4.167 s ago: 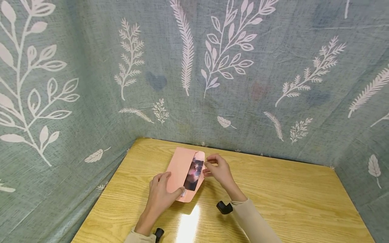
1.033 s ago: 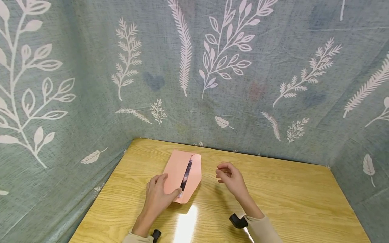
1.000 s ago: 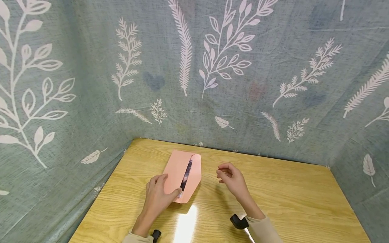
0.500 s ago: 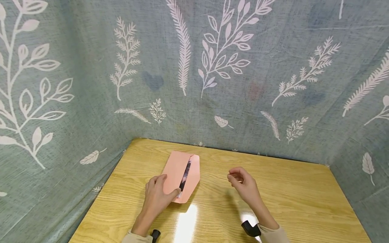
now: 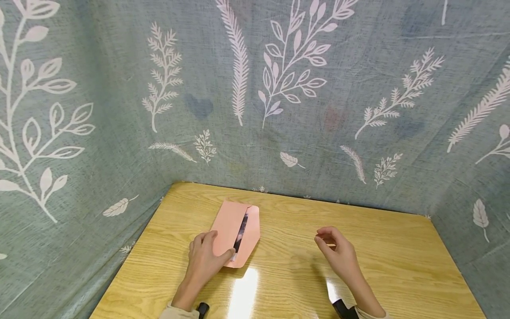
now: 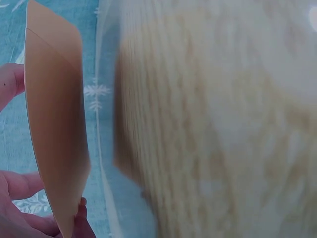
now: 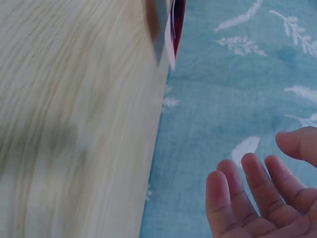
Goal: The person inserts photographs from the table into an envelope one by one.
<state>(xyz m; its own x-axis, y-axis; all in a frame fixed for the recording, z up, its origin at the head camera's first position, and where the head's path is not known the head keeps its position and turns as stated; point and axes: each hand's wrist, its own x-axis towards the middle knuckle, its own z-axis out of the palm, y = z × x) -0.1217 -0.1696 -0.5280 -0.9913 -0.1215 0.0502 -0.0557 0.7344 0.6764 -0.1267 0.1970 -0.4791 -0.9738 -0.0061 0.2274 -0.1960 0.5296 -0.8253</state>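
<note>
A pink paper envelope [image 5: 229, 219], its flap unfolded toward the right, is tilted above the table on the left side. A dark picture card [image 5: 240, 235] sits in its mouth, with a narrow strip showing. My left hand [image 5: 205, 261] grips the envelope at its near left part, thumb across the mouth by the card's near end. In the left wrist view, the envelope's back [image 6: 57, 99] has fingers on both sides. My right hand [image 5: 340, 254] hovers over the table, well to the right of the envelope, its fingers loosely bent with nothing between them. In the right wrist view, the envelope's edge [image 7: 171, 49] shows at the top.
The glossy wood-grain table [image 5: 398, 266] reflects a bright light near its front. A blue-green leaf-print curtain [image 5: 311, 177] hangs behind it and along both sides. Black camera mounts [image 5: 344, 310] sit at the wrists.
Since the oldest frame, the card has gone deeper into the envelope. My right hand has left the flap and drifted right, toward me. My left hand keeps its hold on the envelope.
</note>
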